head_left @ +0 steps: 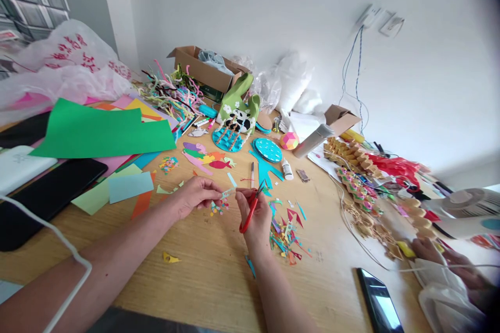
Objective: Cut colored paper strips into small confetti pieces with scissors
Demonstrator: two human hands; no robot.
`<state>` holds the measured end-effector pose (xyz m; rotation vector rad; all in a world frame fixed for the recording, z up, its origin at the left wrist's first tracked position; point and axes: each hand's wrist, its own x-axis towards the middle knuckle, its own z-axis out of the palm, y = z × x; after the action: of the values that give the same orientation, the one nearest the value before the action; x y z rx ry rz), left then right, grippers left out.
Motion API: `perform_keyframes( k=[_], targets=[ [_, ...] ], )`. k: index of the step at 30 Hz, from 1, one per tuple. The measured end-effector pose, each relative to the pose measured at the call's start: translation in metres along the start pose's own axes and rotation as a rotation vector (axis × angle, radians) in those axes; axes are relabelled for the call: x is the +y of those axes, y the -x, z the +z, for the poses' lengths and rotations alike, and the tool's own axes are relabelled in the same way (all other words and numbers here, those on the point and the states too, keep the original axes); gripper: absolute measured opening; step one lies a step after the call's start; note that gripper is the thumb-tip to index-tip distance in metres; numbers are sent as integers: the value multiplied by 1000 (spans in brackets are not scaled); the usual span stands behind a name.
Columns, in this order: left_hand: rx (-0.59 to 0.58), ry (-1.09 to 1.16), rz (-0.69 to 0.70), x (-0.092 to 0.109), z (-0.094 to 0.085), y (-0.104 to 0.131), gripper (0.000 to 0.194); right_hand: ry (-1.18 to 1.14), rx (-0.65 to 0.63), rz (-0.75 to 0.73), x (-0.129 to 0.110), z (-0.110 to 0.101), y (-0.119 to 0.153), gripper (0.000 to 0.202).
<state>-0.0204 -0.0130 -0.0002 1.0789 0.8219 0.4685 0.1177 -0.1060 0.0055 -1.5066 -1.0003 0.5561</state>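
My left hand [198, 195] is closed, its thumb and fingers pinching a thin pale paper strip [228, 193]. The strip reaches across to the fingertips of my right hand [258, 218]; I cannot tell whether they grip it too. Red-handled scissors [251, 212] are held in my right hand, with the blades pointing away. Below the strip lies a small heap of coloured paper dots [219, 207]. Bright paper scraps [287, 234] are scattered to the right of my right hand. Just beyond the hands is a blue paper cutout [266, 169], with a pen [252, 173] beside it.
Coloured paper sheets [105, 132], with a green one on top, cover the left side. Paper fish [213, 158], a blue oval [267, 150] and a glue bottle [287, 169] lie ahead. A phone [378, 302] is near right. Another person's hands [433, 255] show at far right.
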Motion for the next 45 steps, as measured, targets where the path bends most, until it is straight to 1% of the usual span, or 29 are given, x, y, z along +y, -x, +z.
perform_keyframes(
  k=[3,6,10,13,16,18,20,22,25,30,36,41,45],
  targets=[
    [-12,80,27,0,0,-1,22,-40,48,-17,-3,-1,0,26],
    [-3,167,51,2,2,-1,21,-62,66,14,-4,-2,-1,30],
    [9,260,98,5,3,0,18,-81,7,71,-4,-2,-1,32],
    [6,323,142,5,3,0,15,-74,-120,161,-4,-2,0,35],
    [44,322,184,3,2,-1,17,-34,-349,260,-3,1,2,40],
    [77,318,210,1,1,-2,22,6,-489,315,-1,3,4,44],
    [111,320,223,0,0,-2,30,32,-545,347,0,5,6,48],
    [146,316,230,0,-1,-2,35,46,-541,364,1,6,7,50],
    [171,318,229,-1,-1,-3,33,60,-529,392,2,6,7,52],
    [169,345,200,-4,3,-3,30,80,-534,365,5,5,6,48],
    [220,364,167,-1,8,0,32,69,-536,350,7,6,6,48],
    [207,342,155,-2,10,1,34,34,-533,381,3,6,7,52],
    [202,334,140,-4,11,1,36,13,-547,382,3,6,7,51]
  ],
)
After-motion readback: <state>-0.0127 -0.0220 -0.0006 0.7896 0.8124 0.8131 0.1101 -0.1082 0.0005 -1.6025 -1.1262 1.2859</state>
